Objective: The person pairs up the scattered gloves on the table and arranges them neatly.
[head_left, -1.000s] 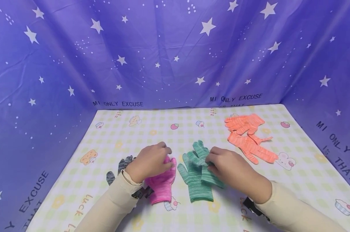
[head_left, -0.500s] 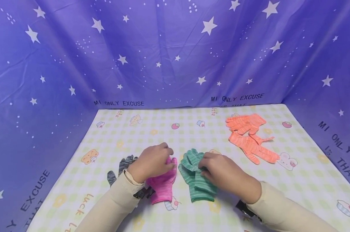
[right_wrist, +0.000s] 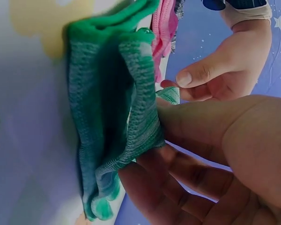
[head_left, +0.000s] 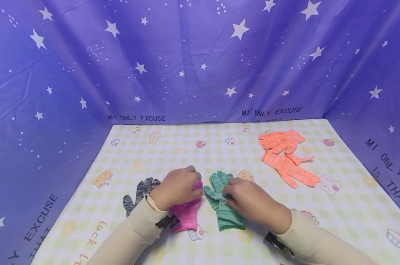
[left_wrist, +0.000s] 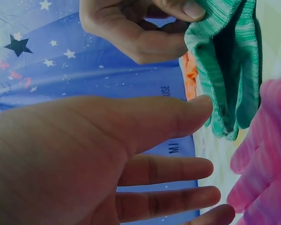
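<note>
My right hand (head_left: 251,198) pinches the side of a green knit glove (head_left: 231,211) between thumb and fingers. This glove lies over a second green one, whose thumb (head_left: 213,201) shows at the left. In the right wrist view the held edge (right_wrist: 143,105) is lifted, leaving a gap beneath it. Over the pink glove (head_left: 186,221) hovers my left hand (head_left: 178,187), holding nothing. Its fingers (left_wrist: 166,204) are loosely extended in the left wrist view, apart from the pink glove (left_wrist: 269,173). The left hand and sleeve hide part of the pink glove.
A dark grey mottled glove (head_left: 141,189) lies left of the pink one, partly under the left wrist. Two orange gloves (head_left: 292,169) rest at the back right. A checked cloth (head_left: 173,162) covers the table, and a purple star curtain (head_left: 186,55) stands behind.
My right hand has moved left, bringing the upper green glove from askew to lying nearly in line over the lower one. My left hand has barely moved.
</note>
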Action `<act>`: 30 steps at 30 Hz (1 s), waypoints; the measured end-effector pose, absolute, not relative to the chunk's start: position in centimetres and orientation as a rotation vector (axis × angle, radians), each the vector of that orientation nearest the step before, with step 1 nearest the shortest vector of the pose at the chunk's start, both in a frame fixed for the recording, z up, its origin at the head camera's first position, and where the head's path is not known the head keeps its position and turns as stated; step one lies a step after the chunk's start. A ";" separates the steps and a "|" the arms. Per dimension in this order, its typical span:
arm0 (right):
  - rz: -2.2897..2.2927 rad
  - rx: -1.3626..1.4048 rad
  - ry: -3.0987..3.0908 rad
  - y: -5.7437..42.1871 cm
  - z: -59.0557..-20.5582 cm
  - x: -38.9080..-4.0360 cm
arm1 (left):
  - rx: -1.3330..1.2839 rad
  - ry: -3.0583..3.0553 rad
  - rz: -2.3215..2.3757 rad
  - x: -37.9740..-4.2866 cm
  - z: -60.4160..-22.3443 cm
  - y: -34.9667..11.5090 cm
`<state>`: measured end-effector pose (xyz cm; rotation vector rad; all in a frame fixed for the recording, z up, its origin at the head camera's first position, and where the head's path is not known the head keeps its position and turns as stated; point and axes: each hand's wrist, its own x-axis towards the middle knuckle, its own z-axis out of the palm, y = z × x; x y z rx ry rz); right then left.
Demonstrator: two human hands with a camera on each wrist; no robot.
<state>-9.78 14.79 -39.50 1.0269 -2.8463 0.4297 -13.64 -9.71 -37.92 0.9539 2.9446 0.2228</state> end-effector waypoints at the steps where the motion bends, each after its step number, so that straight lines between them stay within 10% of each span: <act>1: 0.430 1.027 -2.852 14.8 -39.6 -9.8 | 0.960 2.940 0.218 -13.6 -38.0 -9.6; 30: 0.439 1.023 -2.898 14.9 -41.0 -9.6 | 1.308 2.950 0.173 -13.3 -39.9 -7.6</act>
